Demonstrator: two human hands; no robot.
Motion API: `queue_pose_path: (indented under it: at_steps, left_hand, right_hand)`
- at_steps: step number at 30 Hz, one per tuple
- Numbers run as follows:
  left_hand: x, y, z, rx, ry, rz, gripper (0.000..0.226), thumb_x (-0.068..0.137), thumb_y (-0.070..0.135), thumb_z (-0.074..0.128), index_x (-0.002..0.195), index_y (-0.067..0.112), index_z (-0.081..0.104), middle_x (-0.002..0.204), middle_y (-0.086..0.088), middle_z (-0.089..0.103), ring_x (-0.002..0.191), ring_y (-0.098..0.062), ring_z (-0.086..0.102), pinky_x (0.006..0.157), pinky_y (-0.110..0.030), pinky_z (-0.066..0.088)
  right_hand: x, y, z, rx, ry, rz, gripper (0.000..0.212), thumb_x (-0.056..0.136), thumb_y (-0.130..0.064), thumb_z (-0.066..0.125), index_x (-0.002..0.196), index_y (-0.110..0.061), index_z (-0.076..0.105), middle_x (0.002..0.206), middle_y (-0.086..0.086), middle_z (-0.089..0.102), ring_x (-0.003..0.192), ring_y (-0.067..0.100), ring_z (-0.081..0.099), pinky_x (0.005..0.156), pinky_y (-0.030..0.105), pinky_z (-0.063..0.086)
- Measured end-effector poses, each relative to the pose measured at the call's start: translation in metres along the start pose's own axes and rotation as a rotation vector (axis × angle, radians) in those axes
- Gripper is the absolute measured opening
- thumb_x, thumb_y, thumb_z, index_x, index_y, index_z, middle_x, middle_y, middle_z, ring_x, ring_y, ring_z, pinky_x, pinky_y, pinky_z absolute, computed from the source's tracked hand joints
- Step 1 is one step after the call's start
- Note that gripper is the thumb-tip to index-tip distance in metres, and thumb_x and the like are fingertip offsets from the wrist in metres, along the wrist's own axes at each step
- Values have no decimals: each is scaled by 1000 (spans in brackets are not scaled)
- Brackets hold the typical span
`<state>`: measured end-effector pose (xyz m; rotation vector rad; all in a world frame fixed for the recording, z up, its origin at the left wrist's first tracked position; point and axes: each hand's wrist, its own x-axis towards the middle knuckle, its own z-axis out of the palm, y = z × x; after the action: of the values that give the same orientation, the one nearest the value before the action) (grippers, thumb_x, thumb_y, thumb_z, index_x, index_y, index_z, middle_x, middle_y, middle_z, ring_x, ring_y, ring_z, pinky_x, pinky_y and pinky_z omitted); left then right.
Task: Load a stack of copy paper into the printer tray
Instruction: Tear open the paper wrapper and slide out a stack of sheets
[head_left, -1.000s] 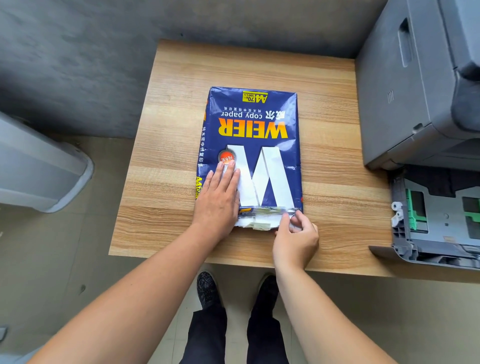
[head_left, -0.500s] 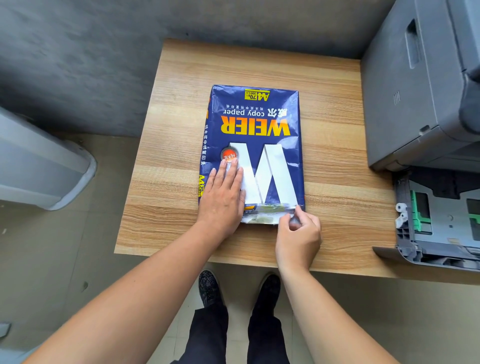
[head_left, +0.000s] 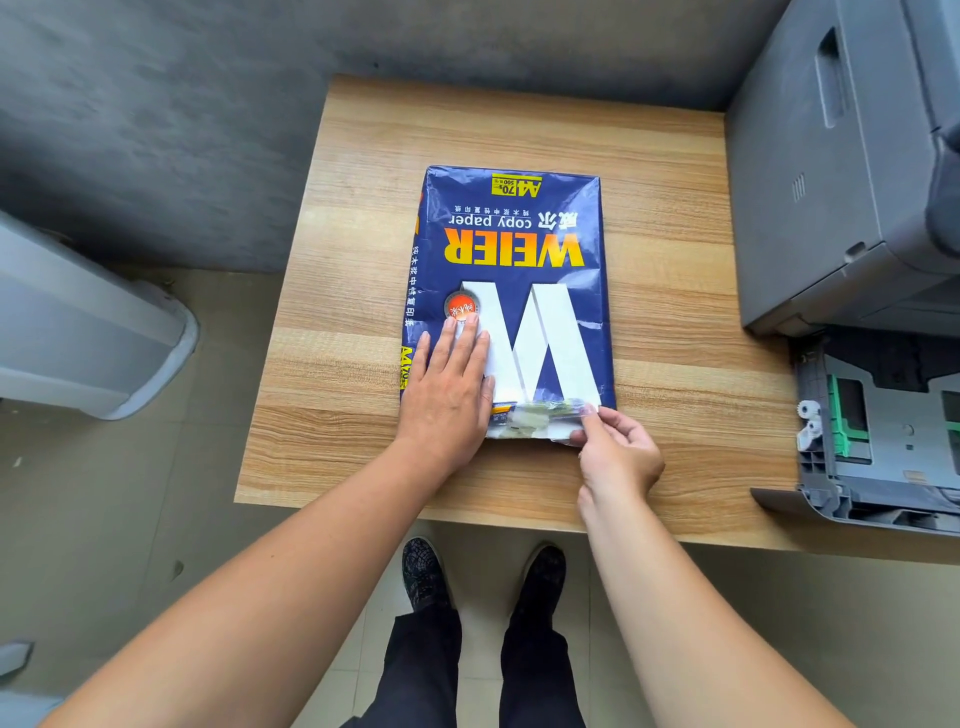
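Right grip: the right hand (head_left: 618, 457) has thumb and forefinger pinched together on the torn wrapper flap (head_left: 540, 421) at the near right corner of the paper pack.
Left grip: the left hand (head_left: 447, 395) lies flat and spread, palm down, on the near left part of the pack; it presses and clasps nothing.
Paper: the ream of copy paper (head_left: 514, 260) lies flat in its blue wrapper in the middle of the table (head_left: 332, 364), print upside down to the wearer, near end partly torn open with white edges showing.
Tray: the printer tray (head_left: 878, 441) stands pulled out at the right edge of the view, well apart from the pack, green guides visible inside.
Printer: the grey printer (head_left: 831, 182) sits on the far right of the table, above the tray.
Floor: two dark shoes (head_left: 426, 577) show below the table's near edge.
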<state>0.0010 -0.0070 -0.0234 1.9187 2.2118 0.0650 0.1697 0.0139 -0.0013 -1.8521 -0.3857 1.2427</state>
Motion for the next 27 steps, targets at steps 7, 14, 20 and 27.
queue_pose_path:
  at_steps: [7, 14, 20, 27]
  left_hand:
    - [2, 0, -1, 14, -28, -17, 58, 102, 37, 25, 155, 14, 16, 166, -6, 10, 153, -24, 5, 123, -51, 10]
    - [2, 1, -3, 10, -41, -26, 58, 103, 39, 23, 156, 16, 12, 167, -3, 6, 153, -21, 2, 124, -49, 6]
    - [2, 2, 2, -20, -6, -33, 56, 102, 34, 31, 153, 12, 24, 165, -7, 19, 152, -25, 12, 123, -52, 10]
    - [0, 0, 1, -42, -21, -20, 56, 103, 35, 32, 154, 13, 21, 166, -5, 15, 153, -23, 9, 123, -50, 9]
  right_hand:
    - [-3, 6, -23, 4, -214, 28, 36, 92, 4, 64, 128, -2, 63, 80, 5, 71, 53, 3, 64, 57, 11, 54]
    - [-26, -7, -87, -116, -414, 119, 29, 96, 5, 57, 121, -8, 63, 87, 10, 67, 66, 11, 62, 61, 14, 55]
    - [-32, -14, -130, -313, -680, 307, 22, 96, 1, 58, 118, 2, 61, 109, 17, 79, 97, 25, 75, 83, 31, 58]
    - [-3, -15, -66, -444, -625, 141, 22, 101, -12, 56, 117, -4, 67, 103, 12, 80, 91, 23, 79, 72, 32, 65]
